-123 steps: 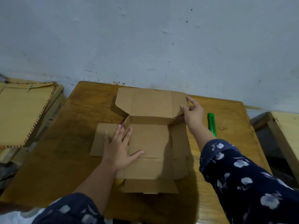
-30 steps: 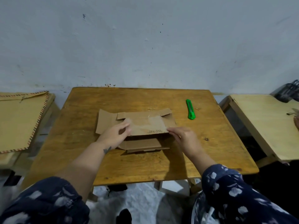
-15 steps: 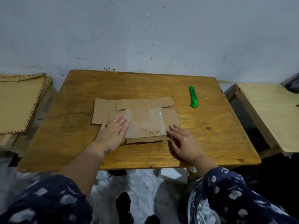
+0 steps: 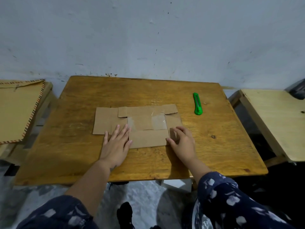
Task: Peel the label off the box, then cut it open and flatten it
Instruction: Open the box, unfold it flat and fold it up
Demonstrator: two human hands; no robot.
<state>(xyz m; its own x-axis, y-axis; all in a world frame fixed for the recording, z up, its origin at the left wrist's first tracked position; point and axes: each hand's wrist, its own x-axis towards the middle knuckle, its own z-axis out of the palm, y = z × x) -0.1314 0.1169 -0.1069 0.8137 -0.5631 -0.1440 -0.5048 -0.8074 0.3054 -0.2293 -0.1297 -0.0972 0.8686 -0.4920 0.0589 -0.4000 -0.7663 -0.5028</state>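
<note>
My left hand (image 4: 116, 142) lies open, palm pressing the box (image 4: 140, 123), which is spread flat mid-table (image 4: 214, 146). My right hand (image 4: 182, 141), fingers loosely curled, presses its right edge. Knife (image 4: 197, 104) idle; I'd judge flattening nearly finished.

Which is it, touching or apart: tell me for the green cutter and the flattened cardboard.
Apart. The head view shows the green cutter lying right of the flattened cardboard, with a strip of bare wooden table plainly visible between them.
</note>
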